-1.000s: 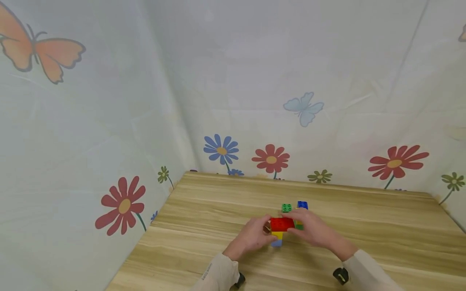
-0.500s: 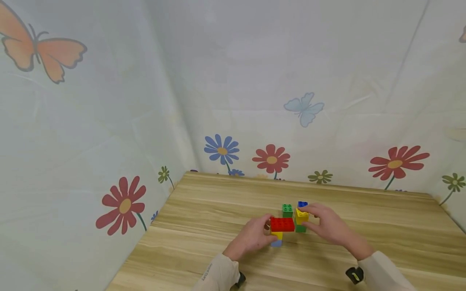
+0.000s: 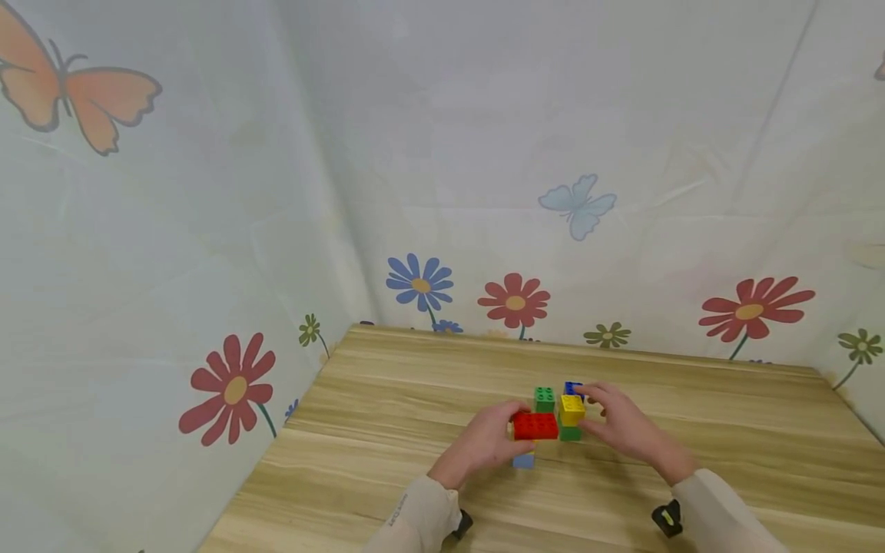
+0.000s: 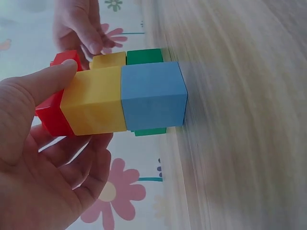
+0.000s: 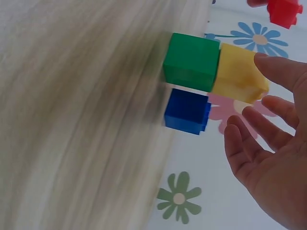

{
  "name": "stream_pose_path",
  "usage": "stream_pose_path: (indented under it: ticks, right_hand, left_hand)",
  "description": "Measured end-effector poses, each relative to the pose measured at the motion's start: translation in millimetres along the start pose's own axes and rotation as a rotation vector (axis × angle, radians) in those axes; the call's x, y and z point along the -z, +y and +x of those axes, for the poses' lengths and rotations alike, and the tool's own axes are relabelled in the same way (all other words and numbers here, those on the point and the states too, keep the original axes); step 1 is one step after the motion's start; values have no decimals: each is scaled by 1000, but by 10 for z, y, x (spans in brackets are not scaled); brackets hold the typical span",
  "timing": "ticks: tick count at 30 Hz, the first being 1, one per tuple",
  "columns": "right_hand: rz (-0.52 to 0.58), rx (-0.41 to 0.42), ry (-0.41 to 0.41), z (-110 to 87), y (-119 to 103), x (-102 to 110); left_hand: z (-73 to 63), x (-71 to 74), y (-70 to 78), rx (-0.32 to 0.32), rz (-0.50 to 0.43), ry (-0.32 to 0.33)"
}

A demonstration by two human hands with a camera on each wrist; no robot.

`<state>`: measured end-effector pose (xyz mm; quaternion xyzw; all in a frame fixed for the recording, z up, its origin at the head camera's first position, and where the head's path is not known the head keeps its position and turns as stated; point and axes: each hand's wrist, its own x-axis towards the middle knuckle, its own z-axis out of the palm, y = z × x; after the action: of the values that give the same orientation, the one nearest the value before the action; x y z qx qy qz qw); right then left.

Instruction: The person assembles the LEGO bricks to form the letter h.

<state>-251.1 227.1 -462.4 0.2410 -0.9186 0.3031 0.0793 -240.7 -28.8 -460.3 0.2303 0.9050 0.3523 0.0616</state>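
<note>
Beneath red brick point(image 3: 535, 426), left wrist shows more yellow brick point(image 4: 93, 103) than head.

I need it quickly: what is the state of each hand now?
Left hand: holding the stack of red, yellow and light blue blocks.
Right hand: at the other yellow block; gripping or only touching, I cannot tell.

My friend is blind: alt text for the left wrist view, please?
The left hand grips a red, yellow and light-blue stack; beyond are the right hand, a yellow brick and green bricks. The table is at right.
</note>
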Motion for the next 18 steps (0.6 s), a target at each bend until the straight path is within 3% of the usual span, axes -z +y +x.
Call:
stream_pose_path:
  ticks: [18]
  right_hand:
    - [137,-114,-102,124,126,-159]
  left_hand:
    - [50,-8,25,-47,-23,-9]
